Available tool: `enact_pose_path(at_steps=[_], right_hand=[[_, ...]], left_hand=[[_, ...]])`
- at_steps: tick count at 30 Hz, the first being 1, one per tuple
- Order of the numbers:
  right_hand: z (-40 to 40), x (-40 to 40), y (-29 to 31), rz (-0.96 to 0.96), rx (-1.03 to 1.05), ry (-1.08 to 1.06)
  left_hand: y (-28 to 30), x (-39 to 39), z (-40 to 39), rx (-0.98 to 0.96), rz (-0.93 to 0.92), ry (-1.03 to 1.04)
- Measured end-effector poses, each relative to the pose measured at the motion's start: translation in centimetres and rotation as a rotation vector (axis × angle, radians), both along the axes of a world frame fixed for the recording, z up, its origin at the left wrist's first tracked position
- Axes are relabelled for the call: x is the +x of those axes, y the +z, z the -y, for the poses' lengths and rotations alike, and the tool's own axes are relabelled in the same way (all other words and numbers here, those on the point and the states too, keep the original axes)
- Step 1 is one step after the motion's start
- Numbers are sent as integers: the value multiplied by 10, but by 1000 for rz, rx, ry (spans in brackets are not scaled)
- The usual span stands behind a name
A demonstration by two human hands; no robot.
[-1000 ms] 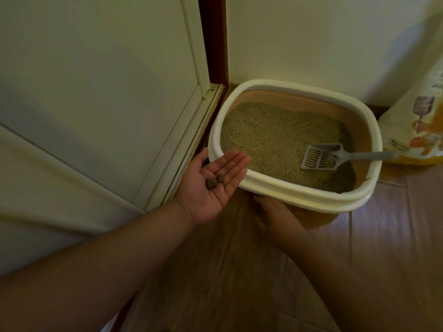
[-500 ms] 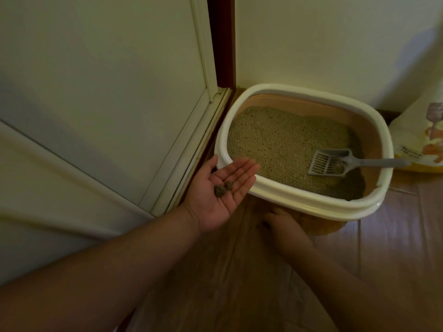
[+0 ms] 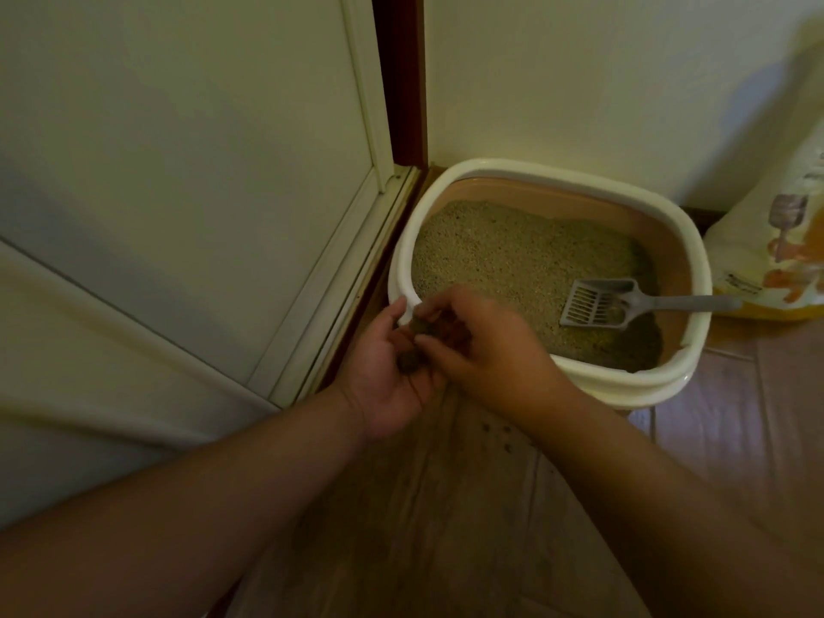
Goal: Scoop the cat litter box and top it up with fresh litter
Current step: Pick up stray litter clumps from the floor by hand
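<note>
Pinched between the thumb and fingertips of the right hand (image 3: 486,345) is a small dark litter clump (image 3: 421,326), held directly over the left hand (image 3: 383,372). That left hand is turned palm up with its fingers relaxed and slightly cupped, and 1 more dark clump (image 3: 408,361) is cradled in the palm. Both hands are positioned at the near left corner of the litter box (image 3: 669,385), a cream-rimmed tub set on a wooden floor (image 3: 446,506) in the corner of a room. Beige granular litter (image 3: 512,256) is spread across the tub. A grey slotted scoop (image 3: 599,303) is laid on the litter at the right side, its handle propped over the right rim. A yellow and white litter bag (image 3: 776,260) is stood just beside the box on the right. A few dark crumbs (image 3: 499,432) are scattered on the floor below the right wrist.
</note>
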State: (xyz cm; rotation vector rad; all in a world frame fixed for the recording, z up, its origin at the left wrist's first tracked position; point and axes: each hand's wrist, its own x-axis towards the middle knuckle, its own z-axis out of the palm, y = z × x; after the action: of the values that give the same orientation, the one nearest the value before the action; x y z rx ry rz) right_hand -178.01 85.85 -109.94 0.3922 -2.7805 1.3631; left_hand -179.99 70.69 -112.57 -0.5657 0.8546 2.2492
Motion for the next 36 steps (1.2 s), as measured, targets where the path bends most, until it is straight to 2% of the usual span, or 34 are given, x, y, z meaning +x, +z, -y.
enact_pose_path(at_steps=[6,9,13,15,19,22,24,26,30,36], right_hand=[[5,0,-13,-31,77,63],[-1,-1,-8,-67,4,128],[-32,-5,-5,-147,-75,-192],[-46,-3,-12,-159,-11,-214],[-58,17,-47,-39,185,-10],[-62,33,-92,218,366,95],[-65,44,-122,442,497,81],[-67,54,-142,558,564,11],[-66,62,-157,561,565,-68],[-74,61,-164,514,511,-48]], left_hand=[[-1,4,0,-3,22,-42],[0,3,0,-5,20,-19],[3,-3,-2,47,3,35],[4,-4,-2,60,-3,43],[3,-3,-4,55,-7,22],[2,-2,-4,64,-8,4],[2,-1,-3,67,-11,-1],[1,-1,-3,67,-11,-5],[0,-2,-2,71,-13,-7],[1,-1,-3,79,-8,-8]])
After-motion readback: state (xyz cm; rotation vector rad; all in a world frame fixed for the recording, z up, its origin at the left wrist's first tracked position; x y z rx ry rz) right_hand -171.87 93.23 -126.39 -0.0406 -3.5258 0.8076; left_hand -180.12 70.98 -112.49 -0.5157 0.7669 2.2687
